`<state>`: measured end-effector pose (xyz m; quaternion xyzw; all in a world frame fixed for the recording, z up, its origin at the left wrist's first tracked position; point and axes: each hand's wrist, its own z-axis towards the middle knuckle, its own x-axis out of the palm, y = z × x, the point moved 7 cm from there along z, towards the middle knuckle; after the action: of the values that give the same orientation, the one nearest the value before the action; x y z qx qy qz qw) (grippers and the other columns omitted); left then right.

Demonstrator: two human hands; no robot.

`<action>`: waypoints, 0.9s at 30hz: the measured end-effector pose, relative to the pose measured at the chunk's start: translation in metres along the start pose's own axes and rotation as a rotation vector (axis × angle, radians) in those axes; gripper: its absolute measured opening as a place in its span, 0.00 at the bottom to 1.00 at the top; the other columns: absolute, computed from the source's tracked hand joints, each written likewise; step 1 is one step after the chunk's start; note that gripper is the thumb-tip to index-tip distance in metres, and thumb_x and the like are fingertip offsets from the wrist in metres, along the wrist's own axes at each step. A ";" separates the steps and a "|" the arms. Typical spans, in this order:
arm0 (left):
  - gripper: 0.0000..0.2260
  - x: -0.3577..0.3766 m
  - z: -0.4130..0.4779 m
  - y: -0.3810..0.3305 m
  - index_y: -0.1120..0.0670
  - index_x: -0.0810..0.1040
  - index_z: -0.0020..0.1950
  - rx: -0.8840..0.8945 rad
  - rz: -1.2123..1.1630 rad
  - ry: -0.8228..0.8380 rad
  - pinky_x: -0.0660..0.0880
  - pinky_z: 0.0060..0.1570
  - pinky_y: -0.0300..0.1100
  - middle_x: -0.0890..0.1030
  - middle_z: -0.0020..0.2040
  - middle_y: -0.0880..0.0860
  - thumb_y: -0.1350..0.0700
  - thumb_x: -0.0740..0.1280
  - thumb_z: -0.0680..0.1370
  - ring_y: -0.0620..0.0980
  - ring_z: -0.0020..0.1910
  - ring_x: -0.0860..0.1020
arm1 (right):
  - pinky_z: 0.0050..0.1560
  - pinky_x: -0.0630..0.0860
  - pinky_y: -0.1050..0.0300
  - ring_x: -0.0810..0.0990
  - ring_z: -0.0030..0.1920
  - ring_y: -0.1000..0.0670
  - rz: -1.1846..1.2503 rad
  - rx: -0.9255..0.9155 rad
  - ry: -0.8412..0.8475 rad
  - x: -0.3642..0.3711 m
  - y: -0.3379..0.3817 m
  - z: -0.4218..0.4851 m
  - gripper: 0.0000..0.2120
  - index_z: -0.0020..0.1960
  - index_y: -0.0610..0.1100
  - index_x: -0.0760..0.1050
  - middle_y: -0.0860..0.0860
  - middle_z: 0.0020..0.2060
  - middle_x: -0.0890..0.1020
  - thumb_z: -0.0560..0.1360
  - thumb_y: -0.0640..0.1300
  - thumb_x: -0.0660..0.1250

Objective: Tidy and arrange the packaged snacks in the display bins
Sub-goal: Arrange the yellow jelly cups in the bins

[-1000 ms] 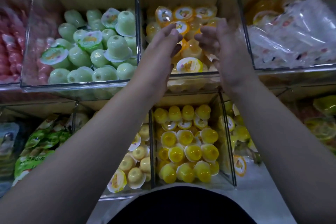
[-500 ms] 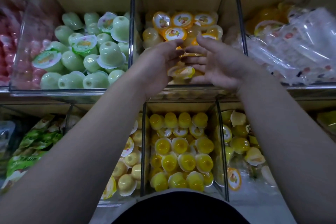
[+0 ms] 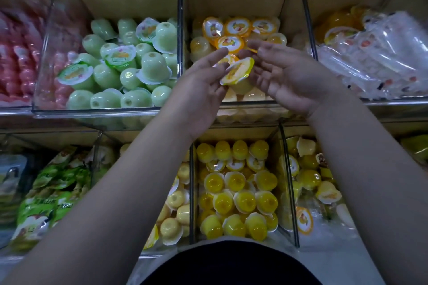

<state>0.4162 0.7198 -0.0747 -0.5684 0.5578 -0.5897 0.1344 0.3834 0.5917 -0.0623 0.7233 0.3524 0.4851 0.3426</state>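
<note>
A tilted jelly cup (image 3: 237, 71) sits between both hands, above the front edge of the upper middle bin (image 3: 254, 111). The left hand (image 3: 203, 90) and right hand (image 3: 291, 81) touch it with straight fingers, each grip loose and unclosed.

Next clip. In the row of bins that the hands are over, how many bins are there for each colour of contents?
Pink items, blurred: 1 bin
Green cups: 1 bin
Orange-lidded cups: 1 bin
Mostly clear packets: 1 bin
Total: 4 bins
</note>
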 end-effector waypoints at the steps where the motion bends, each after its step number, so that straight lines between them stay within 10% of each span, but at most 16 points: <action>1: 0.13 -0.003 -0.005 -0.002 0.55 0.74 0.62 0.013 -0.015 -0.002 0.76 0.44 0.34 0.80 0.55 0.54 0.65 0.57 0.81 0.46 0.49 0.80 | 0.44 0.80 0.61 0.83 0.46 0.52 -0.016 -0.016 0.011 0.005 0.001 -0.003 0.08 0.56 0.42 0.75 0.47 0.49 0.83 0.79 0.36 0.61; 27: 0.11 -0.142 -0.093 -0.019 0.60 0.78 0.56 0.018 0.012 -0.026 0.79 0.45 0.34 0.84 0.47 0.55 0.68 0.58 0.80 0.46 0.44 0.83 | 0.39 0.79 0.62 0.82 0.42 0.55 -0.244 -0.026 0.007 0.103 -0.129 -0.046 0.13 0.54 0.45 0.76 0.50 0.44 0.84 0.75 0.30 0.65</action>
<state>0.3939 0.8864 -0.1080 -0.5716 0.5540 -0.5864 0.1503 0.3464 0.7525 -0.1093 0.6686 0.4328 0.4470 0.4072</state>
